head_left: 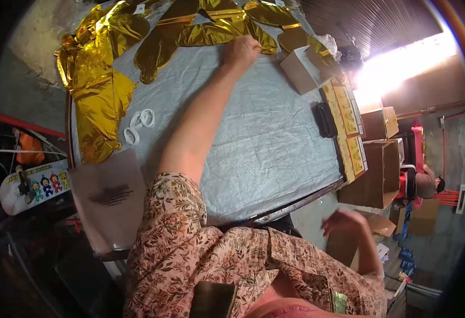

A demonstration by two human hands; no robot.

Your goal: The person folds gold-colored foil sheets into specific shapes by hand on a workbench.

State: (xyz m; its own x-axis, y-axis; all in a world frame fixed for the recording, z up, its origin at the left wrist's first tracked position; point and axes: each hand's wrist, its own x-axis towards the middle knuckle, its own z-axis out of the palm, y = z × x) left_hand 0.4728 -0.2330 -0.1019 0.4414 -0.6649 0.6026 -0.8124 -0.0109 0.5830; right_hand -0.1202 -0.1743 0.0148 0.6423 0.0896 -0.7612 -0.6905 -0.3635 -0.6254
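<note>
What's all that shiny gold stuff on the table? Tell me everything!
The gold foil balloons are flat, uninflated, crinkly and mirror-shiny. They lie spread along the far and left edges of the silver-covered table, some overlapping. The left hand touches one near the far edge; whether it grips it is unclear.

- Single view, worn on the person's head, facing forward and steeply down over the table (pixel 275 138).
- Wide-angle lens; dark rounded corners ring the scene.
- Close range: the wearer's patterned shirt (pixel 190 254) fills the lower edge, and the left hand (pixel 240 50) lies near the top.
</note>
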